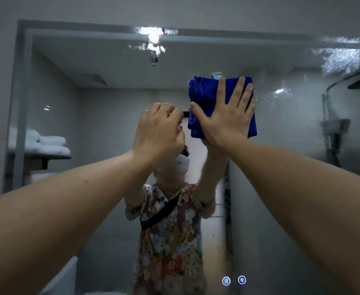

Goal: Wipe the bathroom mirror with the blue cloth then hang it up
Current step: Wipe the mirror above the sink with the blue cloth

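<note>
In the head view, the right hand [226,116] is pressing flat against the folded blue cloth [204,96], fingers straight and spread, palm and fingertips lying on the fabric and pinning it to the bathroom mirror [111,60]. This grip is released rather than curled: nothing is wrapping round the cloth, though the thumb is reaching across its left edge. The cloth is sitting high on the glass, right of centre, folded into a thick square, with its bunched folds showing at the left side.

The left hand [160,130] is hovering just beside the cloth's left edge, its fingers curling inward into a loose fist. Whether its fingertips are pinching a corner of the fabric cannot be told, since the back of the hand is hiding them.

Water droplets [341,58] are clinging to the upper right of the glass. The mirror is reflecting a person in a patterned shirt [170,241], stacked white towels [51,143] on a shelf at left, and two small lit icons [234,280] are glowing near the bottom edge.
</note>
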{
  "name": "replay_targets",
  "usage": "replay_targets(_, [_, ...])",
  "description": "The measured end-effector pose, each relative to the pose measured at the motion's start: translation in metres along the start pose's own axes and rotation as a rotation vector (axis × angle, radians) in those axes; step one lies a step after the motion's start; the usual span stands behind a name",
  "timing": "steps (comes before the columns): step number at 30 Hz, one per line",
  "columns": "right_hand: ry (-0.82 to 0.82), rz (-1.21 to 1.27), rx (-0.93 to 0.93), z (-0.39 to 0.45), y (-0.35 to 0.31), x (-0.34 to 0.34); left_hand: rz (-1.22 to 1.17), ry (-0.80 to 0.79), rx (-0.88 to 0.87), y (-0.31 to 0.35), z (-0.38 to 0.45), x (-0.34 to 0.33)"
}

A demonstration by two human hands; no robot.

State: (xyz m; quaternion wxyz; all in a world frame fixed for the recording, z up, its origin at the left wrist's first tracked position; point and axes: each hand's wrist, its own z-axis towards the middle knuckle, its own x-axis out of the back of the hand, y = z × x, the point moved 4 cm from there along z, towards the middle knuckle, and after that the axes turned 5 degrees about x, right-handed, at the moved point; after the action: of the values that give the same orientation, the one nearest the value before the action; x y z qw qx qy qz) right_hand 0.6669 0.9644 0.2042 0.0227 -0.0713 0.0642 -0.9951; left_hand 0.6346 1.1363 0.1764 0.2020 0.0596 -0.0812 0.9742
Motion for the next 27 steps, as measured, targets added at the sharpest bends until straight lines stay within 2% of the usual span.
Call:
replay_targets(15, [-0.03,-0.056,-0.041,-0.08,0.006,-0.011,-0.091,-0.053,-0.055,0.004,-0.058,-0.008])
replay_targets(27, [-0.065,-0.071,0.046,-0.151,0.022,-0.019,-0.071,-0.076,-0.052,0.027,-0.118,-0.009])
